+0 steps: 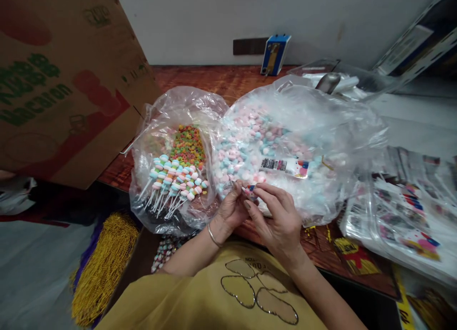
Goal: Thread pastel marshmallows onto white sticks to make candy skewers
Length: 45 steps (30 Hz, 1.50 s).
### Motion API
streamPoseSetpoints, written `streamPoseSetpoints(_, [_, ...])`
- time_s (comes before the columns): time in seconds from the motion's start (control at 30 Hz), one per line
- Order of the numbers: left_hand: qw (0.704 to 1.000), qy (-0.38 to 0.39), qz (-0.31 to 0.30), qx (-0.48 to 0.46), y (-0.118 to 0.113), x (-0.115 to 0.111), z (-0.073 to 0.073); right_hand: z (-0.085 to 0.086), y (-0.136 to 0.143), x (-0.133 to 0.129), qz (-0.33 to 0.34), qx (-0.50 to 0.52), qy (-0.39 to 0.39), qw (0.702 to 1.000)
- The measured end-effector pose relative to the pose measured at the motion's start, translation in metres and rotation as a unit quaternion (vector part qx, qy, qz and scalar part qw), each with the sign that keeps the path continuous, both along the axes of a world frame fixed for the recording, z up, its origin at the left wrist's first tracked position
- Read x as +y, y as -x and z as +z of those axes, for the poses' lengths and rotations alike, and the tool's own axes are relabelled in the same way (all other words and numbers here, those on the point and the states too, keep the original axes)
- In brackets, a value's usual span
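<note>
My left hand (232, 210) is closed, fingertips pinching a small printed plastic bag (251, 193) with red and blue on it. My right hand (280, 218) pinches the other side of this bag with thumb and fingers. What the bag contains is mostly hidden by the fingers. Left of the hands, a pile of marshmallow lollipops (178, 180) in pastel colours lies with white sticks toward me. Just beyond the hands, a flat printed bag (283, 167) rests on a big clear bag of pink and blue marshmallows (235, 154).
Small ring-shaped candies (188, 144) fill an open clear bag behind the lollipops. A large cardboard box (71, 82) stands at left. Stacks of printed bags (403, 220) lie at right. A metal scoop (328, 82) and a blue box (276, 55) are at the back.
</note>
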<state>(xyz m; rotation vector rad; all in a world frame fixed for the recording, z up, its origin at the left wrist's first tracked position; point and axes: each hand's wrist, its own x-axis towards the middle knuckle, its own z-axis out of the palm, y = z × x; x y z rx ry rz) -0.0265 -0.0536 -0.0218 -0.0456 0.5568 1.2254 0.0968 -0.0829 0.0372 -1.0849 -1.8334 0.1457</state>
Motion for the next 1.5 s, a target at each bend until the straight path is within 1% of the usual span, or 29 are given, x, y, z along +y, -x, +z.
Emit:
streamPoseSetpoints(0.13, [1.000, 0.002, -0.012, 0.009, 0.002, 0.001, 0.004, 0.006, -0.001, -0.004, 0.012, 0.028, 0.002, 1.000])
streamPoseSetpoints(0.2, [1.000, -0.004, -0.013, 0.006, 0.005, -0.001, 0.010, 0.009, -0.002, -0.007, 0.020, 0.048, 0.004, 0.999])
streamPoseSetpoints(0.27, [0.999, -0.029, 0.008, -0.010, 0.012, -0.005, 0.018, 0.011, -0.003, -0.008, 0.020, 0.082, 0.009, 0.996])
streamPoseSetpoints(0.33, [0.997, -0.062, 0.050, -0.013, 0.029, -0.013, 0.027, 0.010, -0.001, -0.004, 0.016, 0.120, 0.023, 0.992])
streamPoseSetpoints(0.4, [0.990, -0.088, 0.107, 0.009, 0.055, -0.025, 0.036, 0.006, 0.010, 0.005, 0.038, 0.139, 0.063, 0.987])
streamPoseSetpoints(0.43, [0.984, -0.097, 0.144, 0.026, 0.071, -0.033, 0.040, 0.003, 0.021, 0.011, 0.069, 0.139, 0.100, 0.983])
streamPoseSetpoints(0.47, [0.976, -0.107, 0.185, 0.040, 0.088, -0.043, 0.043, -0.001, 0.034, 0.017, 0.113, 0.132, 0.148, 0.974])
streamPoseSetpoints(0.5, [0.965, -0.113, 0.230, 0.053, 0.105, -0.053, 0.046, -0.006, 0.050, 0.021, 0.168, 0.124, 0.205, 0.956])
streamPoseSetpoints(0.53, [0.951, -0.119, 0.275, 0.072, 0.121, -0.064, 0.048, -0.010, 0.069, 0.024, 0.227, 0.118, 0.269, 0.929])
streamPoseSetpoints(0.57, [0.934, -0.126, 0.320, 0.098, 0.137, -0.076, 0.049, -0.015, 0.090, 0.025, 0.283, 0.118, 0.337, 0.890])
streamPoseSetpoints(0.6, [0.916, -0.133, 0.359, 0.124, 0.151, -0.087, 0.050, -0.020, 0.113, 0.024, 0.328, 0.127, 0.409, 0.842])
streamPoseSetpoints(0.63, [0.903, -0.141, 0.380, 0.140, 0.162, -0.097, 0.050, -0.024, 0.135, 0.022, 0.356, 0.150, 0.486, 0.784])
streamPoseSetpoints(0.67, [0.891, -0.146, 0.403, 0.151, 0.172, -0.107, 0.049, -0.028, 0.157, 0.019, 0.371, 0.173, 0.568, 0.714])
streamPoseSetpoints(0.7, [0.882, -0.150, 0.419, 0.156, 0.180, -0.115, 0.048, -0.031, 0.177, 0.016, 0.358, 0.204, 0.637, 0.651])
streamPoseSetpoints(0.73, [0.875, -0.150, 0.432, 0.159, 0.186, -0.121, 0.047, -0.033, 0.196, 0.013, 0.335, 0.233, 0.686, 0.602])
streamPoseSetpoints(0.77, [0.871, -0.147, 0.441, 0.161, 0.191, -0.127, 0.046, -0.036, 0.213, 0.011, 0.312, 0.253, 0.717, 0.570])
streamPoseSetpoints(0.8, [0.868, -0.143, 0.447, 0.162, 0.194, -0.130, 0.045, -0.038, 0.227, 0.010, 0.296, 0.266, 0.733, 0.553])
streamPoseSetpoints(0.83, [0.867, -0.139, 0.449, 0.163, 0.197, -0.132, 0.044, -0.040, 0.239, 0.010, 0.284, 0.273, 0.740, 0.545])
streamPoseSetpoints(0.9, [0.871, -0.136, 0.443, 0.163, 0.200, -0.133, 0.042, -0.043, 0.257, 0.014, 0.273, 0.276, 0.743, 0.544])
streamPoseSetpoints(0.97, [0.877, -0.141, 0.431, 0.158, 0.201, -0.130, 0.041, -0.046, 0.267, 0.018, 0.260, 0.280, 0.740, 0.553])
streamPoseSetpoints(1.07, [0.887, -0.140, 0.414, 0.150, 0.200, -0.121, 0.040, -0.049, 0.264, 0.020, 0.251, 0.284, 0.717, 0.585])
streamPoseSetpoints(1.23, [0.912, -0.108, 0.372, 0.133, 0.188, -0.099, 0.040, -0.051, 0.228, 0.022, 0.267, 0.250, 0.657, 0.659])
streamPoseSetpoints(1.37, [0.929, -0.107, 0.332, 0.123, 0.173, -0.081, 0.041, -0.050, 0.198, 0.037, 0.256, 0.206, 0.598, 0.731])
streamPoseSetpoints(1.43, [0.934, -0.109, 0.323, 0.106, 0.167, -0.075, 0.040, -0.045, 0.177, 0.043, 0.244, 0.196, 0.560, 0.767])
streamPoseSetpoints(1.5, [0.939, -0.109, 0.317, 0.071, 0.161, -0.070, 0.038, -0.039, 0.146, 0.043, 0.234, 0.180, 0.510, 0.808])
